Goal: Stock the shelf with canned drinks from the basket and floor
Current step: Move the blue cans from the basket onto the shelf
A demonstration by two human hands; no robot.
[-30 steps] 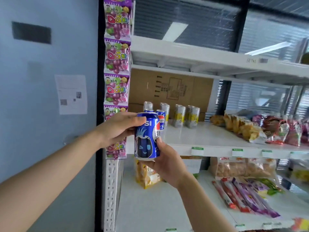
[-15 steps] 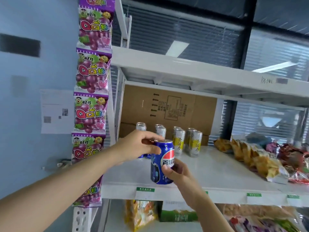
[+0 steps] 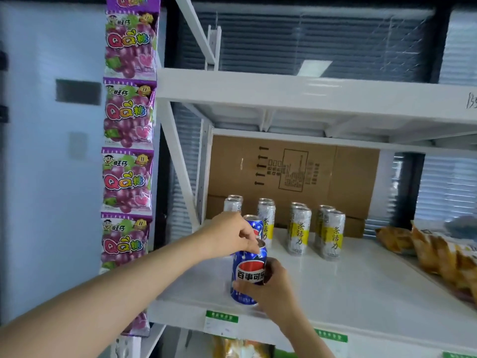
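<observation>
Candy packs hang at the far left. The left hand pinches the top rim of a blue can, which stands upright at the front of the shelf. The right hand is wrapped round its lower body. Silver cans stand behind, and snack bags lie to the right.

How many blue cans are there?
2: front blue can at the shelf edge, in the right hand; rear blue can just behind it. Others may be hidden.

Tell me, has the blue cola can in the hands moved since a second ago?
Yes. The blue can has gone forward, from in front of the shelf's front lip to over the shelf board, nearer the silver-and-yellow cans.
</observation>
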